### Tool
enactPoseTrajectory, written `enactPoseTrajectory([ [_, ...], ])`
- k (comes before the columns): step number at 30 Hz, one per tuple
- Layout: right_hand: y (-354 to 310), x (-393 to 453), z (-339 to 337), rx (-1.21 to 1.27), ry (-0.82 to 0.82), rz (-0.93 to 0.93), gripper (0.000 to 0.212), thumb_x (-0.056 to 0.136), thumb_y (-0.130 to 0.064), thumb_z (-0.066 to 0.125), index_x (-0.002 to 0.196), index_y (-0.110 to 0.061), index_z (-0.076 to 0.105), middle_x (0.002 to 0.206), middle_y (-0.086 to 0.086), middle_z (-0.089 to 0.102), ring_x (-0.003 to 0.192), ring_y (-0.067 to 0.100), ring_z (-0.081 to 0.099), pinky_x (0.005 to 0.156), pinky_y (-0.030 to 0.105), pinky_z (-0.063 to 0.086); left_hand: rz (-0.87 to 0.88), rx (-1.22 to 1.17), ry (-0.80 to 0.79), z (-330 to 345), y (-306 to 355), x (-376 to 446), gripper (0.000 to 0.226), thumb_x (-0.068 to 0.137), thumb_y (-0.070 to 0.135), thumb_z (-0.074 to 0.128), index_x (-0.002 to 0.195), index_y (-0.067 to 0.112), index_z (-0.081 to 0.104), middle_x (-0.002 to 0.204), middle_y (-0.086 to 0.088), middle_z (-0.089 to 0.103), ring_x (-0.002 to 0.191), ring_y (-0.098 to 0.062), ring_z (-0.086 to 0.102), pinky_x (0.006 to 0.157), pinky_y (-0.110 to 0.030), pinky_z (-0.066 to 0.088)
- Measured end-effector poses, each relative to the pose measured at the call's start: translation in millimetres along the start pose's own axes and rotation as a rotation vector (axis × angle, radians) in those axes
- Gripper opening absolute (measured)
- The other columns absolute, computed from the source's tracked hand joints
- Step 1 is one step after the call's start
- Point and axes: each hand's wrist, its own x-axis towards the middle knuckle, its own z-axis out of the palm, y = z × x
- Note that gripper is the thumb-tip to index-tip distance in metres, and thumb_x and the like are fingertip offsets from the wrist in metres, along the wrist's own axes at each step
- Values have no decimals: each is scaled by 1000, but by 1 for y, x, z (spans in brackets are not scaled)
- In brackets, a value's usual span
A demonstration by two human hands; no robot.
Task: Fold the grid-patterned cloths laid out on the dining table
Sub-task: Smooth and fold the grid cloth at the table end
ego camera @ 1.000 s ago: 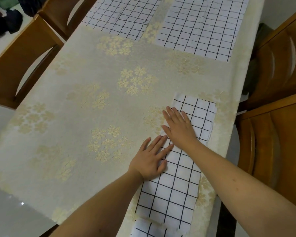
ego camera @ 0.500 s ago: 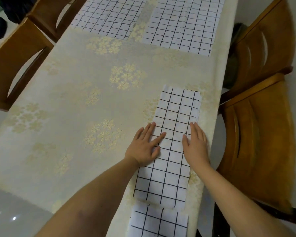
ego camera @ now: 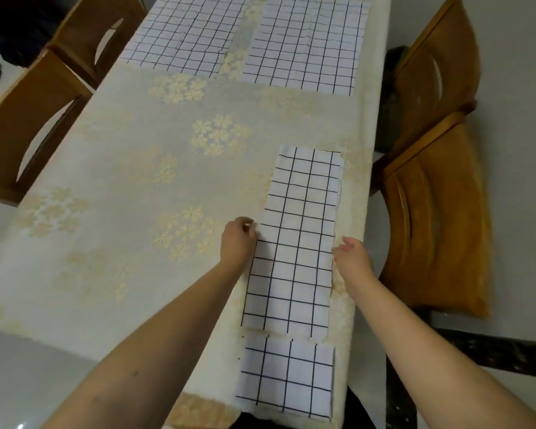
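Lying lengthwise along the right side of the table, the long folded cloth [ego camera: 300, 239] is a narrow white strip with a black grid, its far end reaching toward the middle of the table and its near end stopping just short of a smaller folded cloth [ego camera: 287, 376] at the near edge. The left hand [ego camera: 237, 241] sits at the strip's left edge about halfway along, fingers curled and pinching that edge. The right hand [ego camera: 351, 257] is at the opposite, right edge at about the same level, fingers bent and touching the hem; whether it actually grips the fabric cannot be told from here. Both forearms come in from the near side, one on each side of the strip.

The smaller folded cloth is a squat rectangle in the same grid, lying flat, apart from the strip by a thin gap. At the far end of the table two more grid cloths lie spread flat side by side, the far left cloth [ego camera: 186, 32] and the far right cloth [ego camera: 307, 41], with a band of tablecloth between them.

The tablecloth [ego camera: 130, 181] is cream with pale gold flower clusters. Wooden chairs stand along both sides: two on the left [ego camera: 28, 119] and two on the right [ego camera: 437, 212], the near right one close beside the table edge
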Motion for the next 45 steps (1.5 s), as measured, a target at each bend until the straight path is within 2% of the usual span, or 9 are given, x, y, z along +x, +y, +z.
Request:
enactPoseTrajectory([
  [6, -10, 7, -5, -27, -54, 63, 47, 93, -13, 57, 139, -11, 47, 109, 8, 54, 80, 14, 50, 61, 22, 42, -149, 198, -256, -5, 23, 13, 33, 95, 20, 54, 62, 16, 53, 68, -4, 55, 55, -16, 50, 48, -17, 40],
  [9, -16, 10, -5, 3, -86, 122, 43, 91, -15, 62, 133, -10, 55, 93, 2, 53, 78, 14, 46, 68, 25, 42, -216, 158, -287, -6, 27, 16, 13, 93, 22, 57, 82, 16, 62, 94, -9, 63, 85, -23, 62, 75, -29, 53],
  [12, -20, 12, -4, 14, -95, 146, 40, 91, -15, 63, 130, -8, 58, 89, 0, 51, 79, 15, 46, 78, 26, 40, -194, 50, -287, -5, 27, 14, 7, 91, 20, 61, 89, 13, 61, 86, -3, 60, 80, -19, 56, 75, -31, 50],
  [16, -21, 11, -4, 16, -103, 100, 47, 91, -20, 65, 135, -9, 53, 92, 2, 52, 67, 10, 42, 55, 20, 37, -237, -230, -296, -2, 25, 8, 21, 87, 20, 67, 103, 10, 58, 92, -5, 61, 73, -17, 55, 69, -30, 50],
  [20, -18, 11, -6, 39, -60, 73, 50, 88, -27, 69, 133, -12, 55, 73, 1, 49, 57, 12, 40, 49, 22, 36, -243, -308, -268, 1, 23, 4, 38, 86, 20, 70, 120, 13, 55, 108, -3, 61, 80, -18, 62, 71, -30, 54],
  [28, -15, 16, -19, 134, -105, 107, 43, 85, -34, 72, 123, -17, 61, 67, 2, 46, 52, 12, 36, 50, 24, 38, -260, -436, -289, -6, 21, 0, 8, 92, 17, 62, 86, 15, 67, 75, -6, 58, 70, -22, 50, 64, -33, 44],
  [36, -18, 10, -27, 319, -182, 61, 45, 85, -25, 72, 127, -15, 58, 66, 0, 44, 52, 9, 32, 51, 24, 33, -273, -615, -387, -18, 30, -5, 25, 96, 32, 56, 109, 12, 65, 92, -8, 65, 82, -21, 61, 87, -39, 53],
  [42, -31, 0, -31, 323, -169, -18, 38, 87, -28, 71, 122, -19, 60, 64, -3, 44, 54, 9, 36, 51, 21, 35, -165, -552, -281, -29, 44, -4, 19, 95, 30, 58, 96, 14, 67, 91, -4, 65, 89, -20, 61, 83, -33, 52],
  [45, -42, -4, -35, 312, -148, -71, 35, 85, -31, 72, 117, -22, 62, 74, -7, 49, 63, 8, 41, 58, 21, 37, -85, -475, -186, -40, 55, -5, 17, 92, 30, 64, 94, 14, 70, 83, 1, 65, 73, -11, 56, 68, -22, 45],
])
